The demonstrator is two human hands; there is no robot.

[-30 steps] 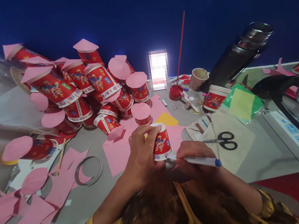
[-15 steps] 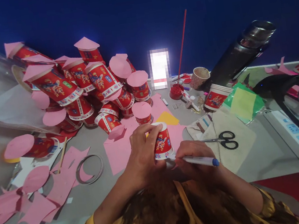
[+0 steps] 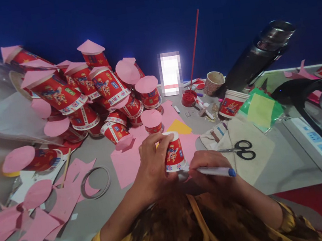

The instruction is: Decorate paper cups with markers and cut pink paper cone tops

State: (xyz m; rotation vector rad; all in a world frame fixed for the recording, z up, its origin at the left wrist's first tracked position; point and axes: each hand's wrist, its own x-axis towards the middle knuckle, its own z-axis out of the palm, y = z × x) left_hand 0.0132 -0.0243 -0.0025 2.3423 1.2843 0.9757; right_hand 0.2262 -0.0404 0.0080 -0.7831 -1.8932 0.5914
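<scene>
The left hand (image 3: 152, 163) has its grip closed around a red paper cup (image 3: 174, 152) from the nine o'clock side, one digit lying along the far white edge and the others tucked underneath. The cup sits just ahead of the person's body, its flower-printed band turned toward six o'clock. At four o'clock from it, the right hand (image 3: 208, 167) pinches a white marker (image 3: 216, 171), its blue end pointing away from the cup. The tip is at the flowered band; whether it touches cannot be told.

Around the hands, a pink sheet (image 3: 124, 165) spreads from nine to one o'clock, a yellow piece of paper (image 3: 179, 127) lying on it at one. A pink-topped cup (image 3: 151, 118) stands at eleven. At three o'clock, black-handled scissors (image 3: 244, 150) lie on a beige cloth (image 3: 257, 168).

Farther out on the grey tabletop (image 3: 93, 152), a grey ring (image 3: 108, 179) lies at nine, with pink scraps (image 3: 45, 220) beyond it between eight and nine. A heap of pink-topped red cups (image 3: 111, 87) leans at ten. A blurred bright panel (image 3: 170, 73) is at twelve, nested cups (image 3: 232, 104) and a tilted black flask (image 3: 256, 55) at two, a white power strip (image 3: 316, 142) at three.
</scene>
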